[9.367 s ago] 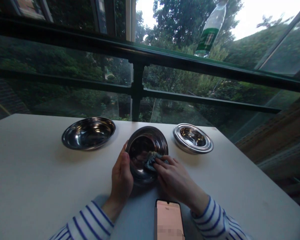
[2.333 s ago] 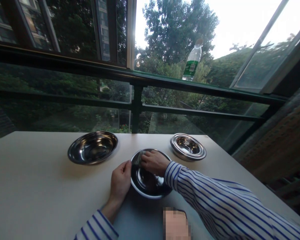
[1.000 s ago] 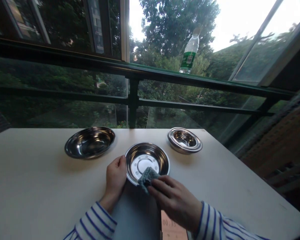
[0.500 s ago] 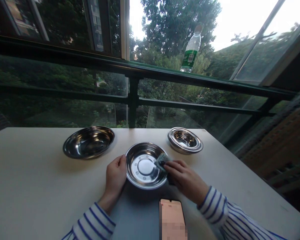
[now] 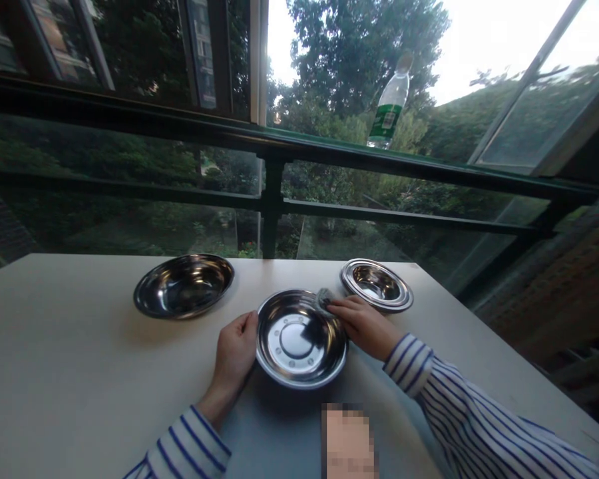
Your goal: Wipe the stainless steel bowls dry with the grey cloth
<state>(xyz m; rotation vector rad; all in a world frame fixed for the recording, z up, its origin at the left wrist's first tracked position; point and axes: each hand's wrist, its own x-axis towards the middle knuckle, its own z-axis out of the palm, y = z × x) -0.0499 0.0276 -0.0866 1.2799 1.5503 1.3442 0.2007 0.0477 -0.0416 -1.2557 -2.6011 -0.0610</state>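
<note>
A shiny steel bowl (image 5: pixel 294 339) is tilted toward me above the near middle of the white table (image 5: pixel 80 386). My left hand (image 5: pixel 235 352) is closed on its left rim, thumb on top. At the upper right of the same bowl, my right hand (image 5: pixel 367 322) presses a small greyish-green cloth (image 5: pixel 323 301) against the rim and inner wall. The fingers of that hand are pinched around the cloth, and part of it is hidden beneath them.
A wide steel bowl (image 5: pixel 184 286) sits at the back left, and a stack of smaller steel bowls (image 5: pixel 377 286) at the back right. A phone (image 5: pixel 349 439), partly blurred out, lies at the front. A plastic bottle (image 5: pixel 389 110) stands on the green railing (image 5: pixel 324 148).
My right hand has moved the cloth up from the inner right side to the bowl's upper right rim. The bowl tilts slightly more toward me, and the whole view has shifted a little.
</note>
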